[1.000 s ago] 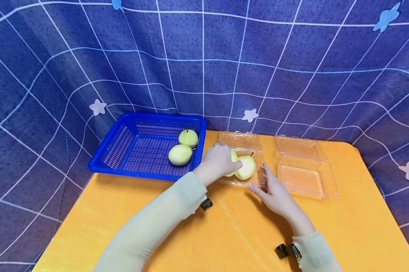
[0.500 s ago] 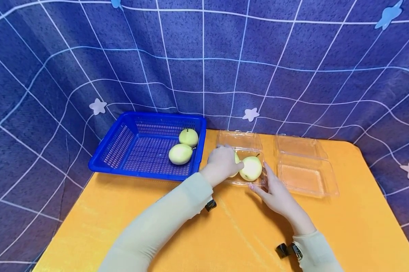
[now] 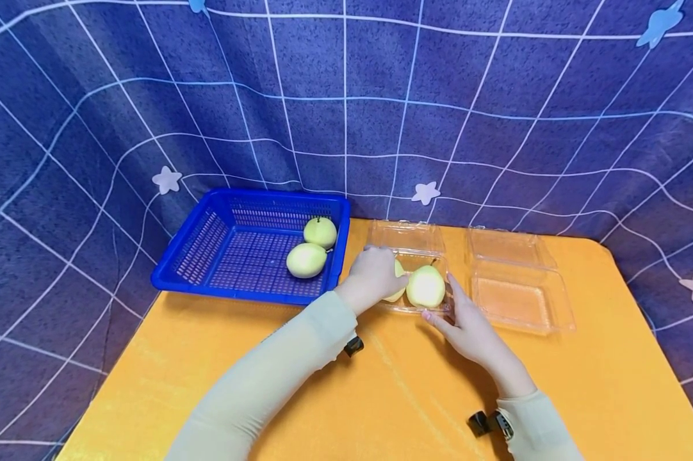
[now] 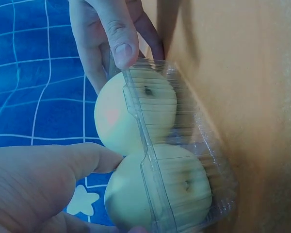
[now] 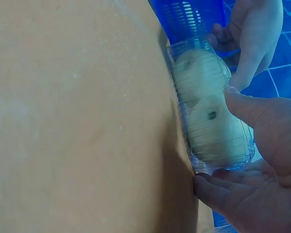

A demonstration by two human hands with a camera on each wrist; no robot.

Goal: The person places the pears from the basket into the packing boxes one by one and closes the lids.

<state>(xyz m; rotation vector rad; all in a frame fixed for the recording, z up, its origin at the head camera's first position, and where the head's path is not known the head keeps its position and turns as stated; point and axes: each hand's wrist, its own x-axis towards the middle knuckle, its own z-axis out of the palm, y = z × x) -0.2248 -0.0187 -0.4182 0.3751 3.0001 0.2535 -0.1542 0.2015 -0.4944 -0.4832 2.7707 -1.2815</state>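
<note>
Two pale yellow-green pears sit side by side in an open clear plastic clamshell box (image 3: 407, 310) in the head view. My left hand (image 3: 374, 275) grips the left pear (image 3: 398, 289) from above, covering much of it. Its thumb lies at the gap between the two fruits. The right pear (image 3: 426, 287) stands by the box's right wall, stem towards the back. My right hand (image 3: 476, 333) holds the box's right front corner, thumb at the front and fingers along the side. In the left wrist view, both pears (image 4: 136, 111) show behind the ribbed front wall.
Left of the box stands a blue plastic basket (image 3: 248, 294) with two more pears (image 3: 306, 260) at its right end. A second open clear box (image 3: 516, 304) lies to the right. Behind the orange table (image 3: 392, 397) hangs a blue gridded curtain (image 3: 375, 128).
The right pear has shifted right, against the box's right side. My left hand moved slightly right, then a little back left. The right hand has stayed at the box.
</note>
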